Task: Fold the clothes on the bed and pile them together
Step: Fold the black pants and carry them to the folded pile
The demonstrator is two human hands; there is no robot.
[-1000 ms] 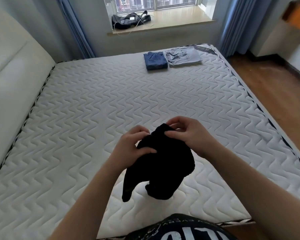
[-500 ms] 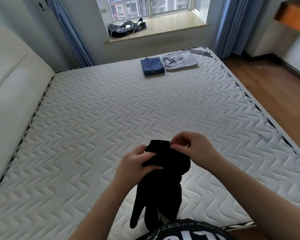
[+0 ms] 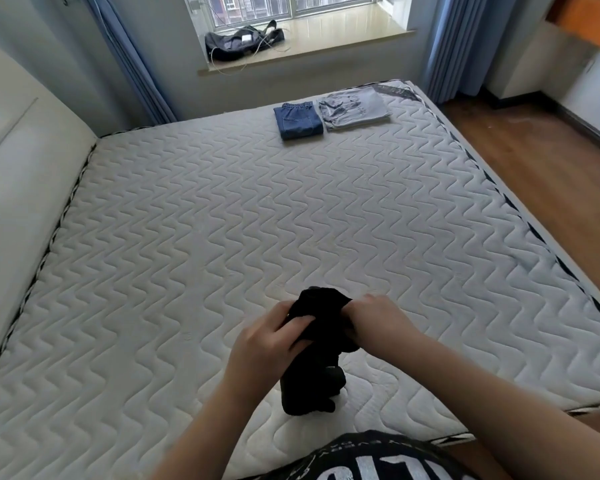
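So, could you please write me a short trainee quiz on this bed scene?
1. True or false: both hands grip the black garment.
2. Which folded item lies nearer the window-side right corner: A) blue jeans B) grey garment?
3. Fill in: the dark bag sits on the ____.

Key: 1 true: left hand and right hand both hold it. 2 B. 3 windowsill.
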